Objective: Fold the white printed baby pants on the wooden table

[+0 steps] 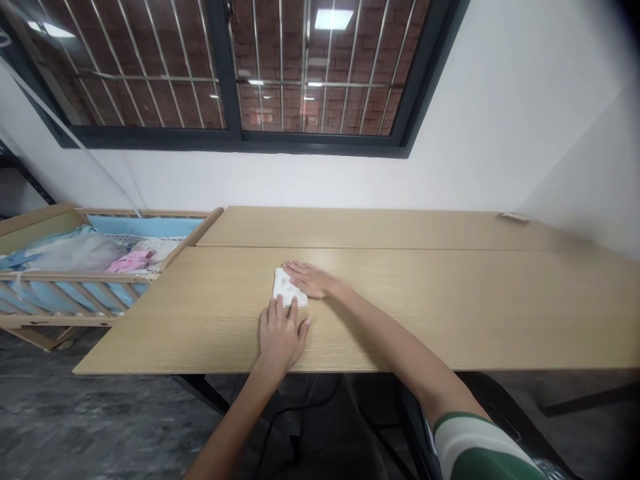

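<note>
A long, pale wood-grain table (425, 313) stretches ahead, beside a wooden crib with blue padding (60, 276). On it lies a small folded white cloth (285, 288), though its material is hard to confirm. The open right hand (307, 279) lies flat against its upper edge; the open left hand (280, 337) rests just below, fingertips at its lower edge.

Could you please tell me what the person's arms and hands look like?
The right arm comes from a short white sleeve with a green band at its hem and more green above. The left arm shows no sleeve. The right hand and left hand are bare, without gloves or a watch.
</note>
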Motion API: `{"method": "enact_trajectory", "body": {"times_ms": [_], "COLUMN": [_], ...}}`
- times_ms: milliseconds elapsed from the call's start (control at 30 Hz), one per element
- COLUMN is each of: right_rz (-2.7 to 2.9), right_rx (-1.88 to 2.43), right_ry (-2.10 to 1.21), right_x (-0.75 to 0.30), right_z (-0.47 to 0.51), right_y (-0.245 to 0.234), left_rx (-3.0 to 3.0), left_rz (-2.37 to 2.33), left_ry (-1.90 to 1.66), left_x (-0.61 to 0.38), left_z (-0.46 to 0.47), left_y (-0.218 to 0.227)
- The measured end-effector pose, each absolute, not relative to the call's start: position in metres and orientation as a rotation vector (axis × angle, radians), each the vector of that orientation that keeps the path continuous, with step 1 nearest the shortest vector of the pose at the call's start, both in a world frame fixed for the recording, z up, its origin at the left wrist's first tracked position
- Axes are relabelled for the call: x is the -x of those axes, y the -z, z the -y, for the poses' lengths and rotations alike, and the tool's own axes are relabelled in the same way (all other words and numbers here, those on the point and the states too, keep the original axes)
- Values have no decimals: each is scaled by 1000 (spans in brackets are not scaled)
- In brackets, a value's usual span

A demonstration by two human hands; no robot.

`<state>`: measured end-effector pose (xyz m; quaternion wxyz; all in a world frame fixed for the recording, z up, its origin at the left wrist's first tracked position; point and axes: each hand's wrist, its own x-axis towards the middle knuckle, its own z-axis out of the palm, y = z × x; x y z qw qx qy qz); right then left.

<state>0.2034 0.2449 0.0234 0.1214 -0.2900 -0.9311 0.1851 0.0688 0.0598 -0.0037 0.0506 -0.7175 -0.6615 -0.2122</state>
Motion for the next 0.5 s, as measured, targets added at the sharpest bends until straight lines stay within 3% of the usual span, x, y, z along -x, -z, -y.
{"method": "enact_trajectory", "body": {"times_ms": [233, 333, 500], "right_rz": [2601, 2426, 2116], "right_rx": [1032, 1157, 1177], "right_ry": [-404, -358, -538], "right_x": [-204, -209, -200], "right_z": [-254, -251, -236], "right_y": [-16, -18, -23], "left_rx": [2247, 2129, 2050], "left_rz": [2000, 2215, 2413], "left_ry": [756, 793, 621], "left_x": [-48, -19, -1], "left_z": [-70, -87, -121], "left_y": [0, -9, -23]}}
